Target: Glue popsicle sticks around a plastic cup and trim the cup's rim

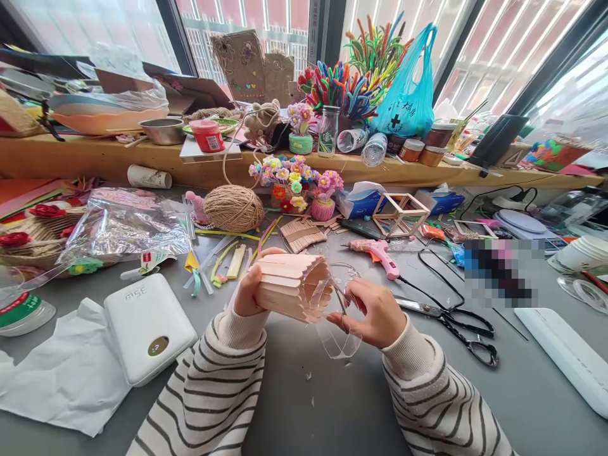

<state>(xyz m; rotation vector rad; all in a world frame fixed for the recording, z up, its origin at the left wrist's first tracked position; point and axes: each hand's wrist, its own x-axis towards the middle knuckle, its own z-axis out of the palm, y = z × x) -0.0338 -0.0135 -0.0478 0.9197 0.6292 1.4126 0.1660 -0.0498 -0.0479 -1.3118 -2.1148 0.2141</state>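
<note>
My left hand [247, 290] is wrapped round a cup covered in popsicle sticks [287, 282], which lies tilted with its mouth towards the right. Inside the mouth shows the clear plastic of a cup. In my right hand [375, 313] is a small pair of scissors [341, 296], fingers through the handles, blades at the cup's rim. A curled strip of clear plastic [339, 342] hangs below the scissors from the rim. Small scraps lie on the grey table beneath.
A pink glue gun [375, 253] and large black scissors [446, 313] lie to the right. A white power bank [149, 329] rests on white paper [66, 367] at left. Behind are a twine ball [234, 208], popsicle sticks [303, 234], a wooden frame [400, 214] and a crowded shelf [199, 166].
</note>
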